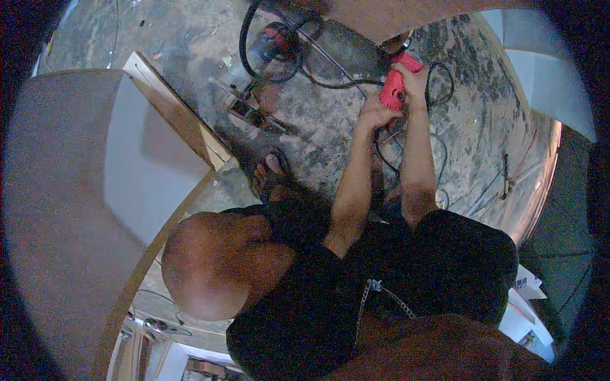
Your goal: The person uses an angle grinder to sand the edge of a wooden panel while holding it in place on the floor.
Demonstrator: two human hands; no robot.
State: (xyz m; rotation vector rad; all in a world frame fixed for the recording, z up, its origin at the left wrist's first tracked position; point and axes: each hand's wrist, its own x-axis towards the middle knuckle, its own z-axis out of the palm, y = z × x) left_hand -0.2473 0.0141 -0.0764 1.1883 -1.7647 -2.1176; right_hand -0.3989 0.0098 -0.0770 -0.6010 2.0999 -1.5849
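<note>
Both my arms stretch forward to a red power tool (394, 91) just below the edge of a brown board (381, 16). My left hand (377, 115) is closed around the tool's near end. My right hand (414, 81) grips it from the right, farther up its body. The tool's front end points at the board's underside edge, where a small metal part shows; whether they touch I cannot tell. A black cord (343, 84) runs to the left near the tool. Shadow and my fingers hide its exact kind.
A grey-and-red power tool with a metal base (241, 82) lies on the stained floor (318, 136), looped by a thick black cable (243, 38). Large panels (70, 171) with a wooden edge (178, 114) stand at the left. Cords and a thin rod-like thing (506, 176) lie at the right.
</note>
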